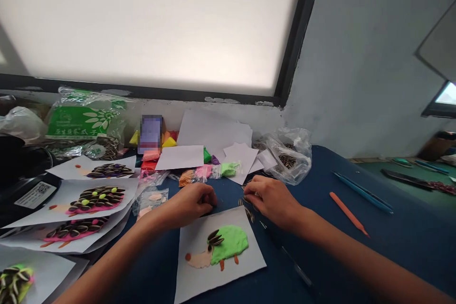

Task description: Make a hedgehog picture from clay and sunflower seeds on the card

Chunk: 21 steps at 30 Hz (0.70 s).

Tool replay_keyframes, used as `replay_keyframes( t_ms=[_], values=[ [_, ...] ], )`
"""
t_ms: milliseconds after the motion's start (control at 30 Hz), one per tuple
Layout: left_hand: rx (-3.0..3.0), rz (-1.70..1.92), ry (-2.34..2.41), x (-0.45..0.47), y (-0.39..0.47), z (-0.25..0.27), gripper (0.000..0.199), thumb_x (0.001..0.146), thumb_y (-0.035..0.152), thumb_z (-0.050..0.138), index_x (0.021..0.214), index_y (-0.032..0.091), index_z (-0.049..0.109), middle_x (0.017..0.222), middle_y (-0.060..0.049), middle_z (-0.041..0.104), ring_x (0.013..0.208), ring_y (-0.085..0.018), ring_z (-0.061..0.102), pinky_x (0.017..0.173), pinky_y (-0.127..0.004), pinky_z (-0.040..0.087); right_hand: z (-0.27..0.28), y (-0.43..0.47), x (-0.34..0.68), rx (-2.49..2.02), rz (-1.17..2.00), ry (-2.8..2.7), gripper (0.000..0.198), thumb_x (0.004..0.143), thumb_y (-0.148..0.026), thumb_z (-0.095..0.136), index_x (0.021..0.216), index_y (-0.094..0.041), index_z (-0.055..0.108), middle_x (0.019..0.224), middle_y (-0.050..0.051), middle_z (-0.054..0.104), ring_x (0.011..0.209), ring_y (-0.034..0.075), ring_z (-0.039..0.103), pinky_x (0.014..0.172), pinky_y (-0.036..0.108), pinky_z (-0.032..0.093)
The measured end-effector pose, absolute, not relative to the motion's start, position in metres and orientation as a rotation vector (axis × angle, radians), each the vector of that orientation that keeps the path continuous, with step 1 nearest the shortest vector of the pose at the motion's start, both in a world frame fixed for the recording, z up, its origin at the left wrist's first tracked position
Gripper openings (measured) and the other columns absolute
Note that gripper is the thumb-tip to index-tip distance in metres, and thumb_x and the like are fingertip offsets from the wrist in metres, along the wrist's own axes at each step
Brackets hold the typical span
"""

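A white sheet of paper (192, 282) lies on the dark blue table in front of me. It bears a clay hedgehog with a bright green body (233, 243), a pale snout and small orange feet. Several striped sunflower seeds (215, 238) stick up from the body behind the head. My left hand (194, 205) hovers by the sheet's top edge, fingers curled and thumb against them; what they hold, if anything, is hidden. Past the top right corner, my right hand (272, 199) pinches at loose sunflower seeds (249, 213), a seed at its fingertips.
Finished hedgehog pictures (96, 199) are stacked at left. Behind stand a green seed bag (80, 121), a phone (150, 134), coloured clay packets (230, 168), white paper (213, 128) and a clear bag of seeds (290, 159). An orange tool (349, 213) and blue pen (363, 192) lie right.
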<state>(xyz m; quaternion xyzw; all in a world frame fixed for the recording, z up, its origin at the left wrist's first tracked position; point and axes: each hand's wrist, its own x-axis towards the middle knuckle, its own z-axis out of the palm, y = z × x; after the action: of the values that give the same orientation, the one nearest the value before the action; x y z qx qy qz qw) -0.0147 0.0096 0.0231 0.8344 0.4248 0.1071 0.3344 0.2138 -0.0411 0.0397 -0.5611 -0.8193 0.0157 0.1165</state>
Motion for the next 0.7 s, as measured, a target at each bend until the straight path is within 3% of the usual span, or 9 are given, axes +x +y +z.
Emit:
replay_keyframes(
  t_ms=[200,367,533,700],
  values=[
    [2.199,0.199,1.083,-0.016,0.009,0.026,0.010,0.070,0.022,0.055,0.073,0.018,0.064,0.071,-0.001,0.063,0.065,-0.016,0.054,0.054,-0.024,0.035,0.035,-0.039,0.211,-1.485,0.004,-2.604,0.023,0.091,-0.008,0.057,0.099,-0.022,0.074,0.095,0.005,0.061,0.083,0.016,0.058,0.064,0.024,0.039],
    [2.199,0.185,1.068,-0.017,0.007,0.029,0.012,0.073,0.025,0.054,0.074,0.018,0.064,0.074,-0.002,0.064,0.068,-0.017,0.055,0.055,-0.024,0.037,0.036,-0.038,0.213,-1.423,-0.059,-2.698,0.018,0.094,-0.010,0.052,0.088,-0.016,0.069,0.093,0.006,0.058,0.079,0.017,0.053,0.061,0.025,0.035],
    [2.204,0.113,1.106,-0.012,0.002,0.032,0.007,0.070,0.023,0.056,0.072,0.018,0.062,0.072,-0.001,0.062,0.066,-0.017,0.054,0.054,-0.025,0.035,0.033,-0.037,0.213,-1.437,-0.054,-2.702,0.009,0.090,-0.008,0.056,0.090,-0.012,0.063,0.095,0.007,0.060,0.086,0.019,0.054,0.068,0.027,0.038],
    [2.224,0.024,1.132,-0.015,-0.001,0.041,0.007,0.070,0.019,0.055,0.073,0.019,0.061,0.075,-0.001,0.064,0.070,-0.017,0.056,0.056,-0.025,0.036,0.042,-0.038,0.211,-1.499,0.012,-2.641,0.012,0.090,-0.005,0.053,0.089,-0.012,0.062,0.093,0.008,0.062,0.084,0.018,0.055,0.070,0.027,0.037]
  ],
)
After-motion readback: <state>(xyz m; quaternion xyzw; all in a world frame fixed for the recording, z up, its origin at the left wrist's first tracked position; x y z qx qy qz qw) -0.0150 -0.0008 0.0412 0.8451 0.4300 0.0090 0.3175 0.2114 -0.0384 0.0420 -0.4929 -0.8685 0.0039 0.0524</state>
